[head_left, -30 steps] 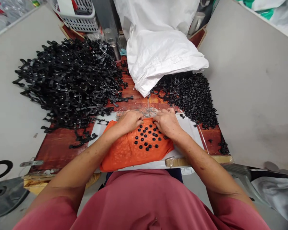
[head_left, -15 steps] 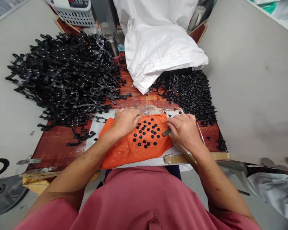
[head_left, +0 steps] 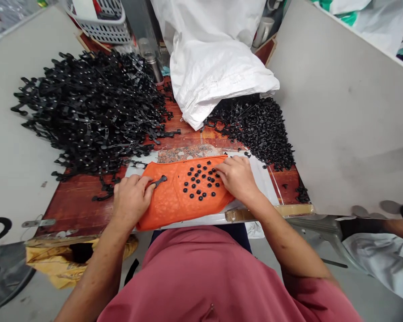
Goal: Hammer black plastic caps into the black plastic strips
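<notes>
My left hand [head_left: 130, 197] is closed on a black plastic strap-like piece [head_left: 160, 180] with a rounded end, over the left part of an orange cloth [head_left: 168, 205]. Several small round black studs [head_left: 198, 192] are spread across the cloth's right half, cup side or stem up; which, I cannot tell. My right hand [head_left: 238, 176] rests at the cloth's right edge, thumb and fingertips pinched at one of these studs [head_left: 214, 170]. Its fingertips partly hide that stud.
A tall heap of black strap-like pieces [head_left: 94, 107] covers the left of the red-brown table [head_left: 77, 210]. Small black studs [head_left: 265, 129] are piled at the right, under a white sack [head_left: 218, 67]. Grey panels [head_left: 342, 103] flank both sides. A steel flask [head_left: 154, 69] and a basket [head_left: 107, 29] stand behind.
My left hand has moved left and toward me from the cloth's far edge and now holds a strap-like piece. My right hand has moved left to the studs; the dark green strip beside it no longer shows.
</notes>
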A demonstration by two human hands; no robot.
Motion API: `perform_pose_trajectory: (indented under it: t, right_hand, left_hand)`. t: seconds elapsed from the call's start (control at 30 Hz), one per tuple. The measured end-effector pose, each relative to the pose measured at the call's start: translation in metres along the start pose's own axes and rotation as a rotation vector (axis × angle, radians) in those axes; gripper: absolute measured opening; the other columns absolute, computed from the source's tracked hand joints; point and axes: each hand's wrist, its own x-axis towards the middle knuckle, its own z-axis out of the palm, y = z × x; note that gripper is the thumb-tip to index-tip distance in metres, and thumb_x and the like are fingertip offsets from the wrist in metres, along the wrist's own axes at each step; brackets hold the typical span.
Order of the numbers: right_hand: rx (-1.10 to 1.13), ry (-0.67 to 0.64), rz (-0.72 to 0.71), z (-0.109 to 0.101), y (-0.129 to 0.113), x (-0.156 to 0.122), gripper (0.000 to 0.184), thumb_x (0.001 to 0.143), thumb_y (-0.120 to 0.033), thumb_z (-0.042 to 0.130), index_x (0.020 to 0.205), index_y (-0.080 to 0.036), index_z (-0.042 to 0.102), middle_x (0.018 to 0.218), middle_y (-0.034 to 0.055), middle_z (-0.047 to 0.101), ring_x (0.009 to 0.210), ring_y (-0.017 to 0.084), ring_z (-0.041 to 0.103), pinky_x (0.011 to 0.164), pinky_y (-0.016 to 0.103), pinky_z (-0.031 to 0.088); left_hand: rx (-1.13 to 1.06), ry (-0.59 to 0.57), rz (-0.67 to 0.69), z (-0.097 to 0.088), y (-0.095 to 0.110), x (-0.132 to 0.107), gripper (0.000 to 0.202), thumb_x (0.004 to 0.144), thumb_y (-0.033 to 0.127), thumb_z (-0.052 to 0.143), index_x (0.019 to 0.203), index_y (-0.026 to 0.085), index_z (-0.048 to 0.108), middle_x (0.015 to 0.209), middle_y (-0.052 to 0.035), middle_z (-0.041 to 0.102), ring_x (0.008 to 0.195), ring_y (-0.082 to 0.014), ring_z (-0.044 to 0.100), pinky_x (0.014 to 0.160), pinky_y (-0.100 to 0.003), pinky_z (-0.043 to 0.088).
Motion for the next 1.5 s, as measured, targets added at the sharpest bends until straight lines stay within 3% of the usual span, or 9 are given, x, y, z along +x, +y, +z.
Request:
perform_pose_trajectory:
  t: [0.2,0.37,0.57,0.83,0.93,1.03,1.2,1.33,1.5]
  right_hand:
    - [-0.069,-0.051,0.015,0.02,-0.006,0.024,0.028,0.098,-0.022,0.052,0.084,-0.021,0.076,0.087,0.0087,0.073,0.091,0.026,0.052,0.087,0.045,0.022]
    - [-0.085,-0.032,0.025,0.01,-0.008,0.013,0.032,0.101,-0.022,0.047,0.09,-0.02,0.076,0.09,0.0098,0.073,0.091,0.026,0.05,0.089,0.046,0.021]
    - [-0.03,-0.049,-0.069,0.004,-0.012,-0.005,0.023,0.098,-0.027,0.057,0.09,-0.021,0.078,0.091,0.0084,0.07,0.094,0.026,0.049,0.086,0.043,0.022]
    - [-0.147,-0.009,-0.071,0.005,-0.018,-0.003,0.025,0.095,-0.02,0.057,0.077,-0.019,0.073,0.083,0.0085,0.066,0.089,0.025,0.047,0.082,0.044,0.023]
    - [-0.116,0.143,-0.075,-0.004,-0.025,-0.012,0.015,0.095,-0.026,0.062,0.092,-0.02,0.075,0.085,0.0075,0.067,0.089,0.026,0.05,0.084,0.044,0.027]
    - [0.096,0.27,-0.12,-0.007,-0.039,-0.024,0.015,0.098,-0.028,0.062,0.101,-0.021,0.075,0.085,0.0053,0.068,0.086,0.024,0.056,0.085,0.042,0.033]
    - [0.633,0.237,-0.15,0.003,-0.07,-0.039,0.027,0.102,-0.022,0.053,0.125,-0.02,0.067,0.097,0.0063,0.071,0.091,0.02,0.065,0.084,0.034,0.049]
    - [0.852,0.195,-0.143,0.012,-0.086,-0.051,0.04,0.096,-0.023,0.062,0.136,-0.022,0.06,0.102,0.005,0.072,0.086,0.018,0.067,0.083,0.032,0.054]
    - [0.726,0.272,-0.197,0.018,-0.095,-0.066,0.027,0.097,-0.017,0.058,0.119,-0.022,0.072,0.096,0.0068,0.076,0.087,0.02,0.069,0.08,0.033,0.054]
  left_hand:
    - [-0.049,-0.003,0.022,0.002,0.004,-0.002,0.038,0.102,0.04,0.041,0.111,0.021,0.072,0.105,-0.0135,0.068,0.1,-0.0332,0.059,0.082,-0.043,0.04]
    - [-0.074,0.008,0.019,0.006,0.004,-0.004,0.035,0.102,0.038,0.042,0.113,0.02,0.07,0.106,-0.0126,0.066,0.101,-0.0307,0.061,0.084,-0.041,0.041]
    - [-0.109,-0.007,0.02,0.016,0.001,0.0,0.027,0.1,0.034,0.045,0.105,0.018,0.065,0.102,-0.0121,0.068,0.099,-0.0292,0.064,0.086,-0.039,0.045]
    - [-0.112,-0.144,-0.061,-0.013,0.012,0.005,0.016,0.098,0.028,0.045,0.101,0.02,0.059,0.103,-0.0116,0.074,0.096,-0.0299,0.068,0.081,-0.038,0.045]
    - [-0.341,-0.072,-0.168,-0.022,0.011,0.001,0.013,0.097,0.028,0.047,0.102,0.022,0.057,0.093,-0.0069,0.071,0.084,-0.0242,0.066,0.075,-0.033,0.043]
    - [-0.85,0.007,-0.152,-0.024,0.015,-0.01,0.011,0.092,0.032,0.053,0.094,0.022,0.053,0.08,0.0001,0.061,0.074,-0.017,0.059,0.072,-0.028,0.042]
    - [-1.555,-0.215,-0.138,-0.023,0.046,-0.036,0.028,0.087,0.04,0.067,0.101,0.019,0.055,0.072,0.0044,0.055,0.069,-0.0112,0.054,0.069,-0.022,0.041]
    - [-1.679,-0.321,-0.081,-0.017,0.07,-0.054,0.041,0.089,0.041,0.07,0.119,0.02,0.054,0.074,0.0055,0.055,0.066,-0.0099,0.051,0.066,-0.022,0.04]
    - [-1.639,-0.341,-0.017,-0.005,0.086,-0.067,0.037,0.093,0.038,0.065,0.124,0.021,0.055,0.078,0.0039,0.055,0.072,-0.0115,0.053,0.071,-0.024,0.045]
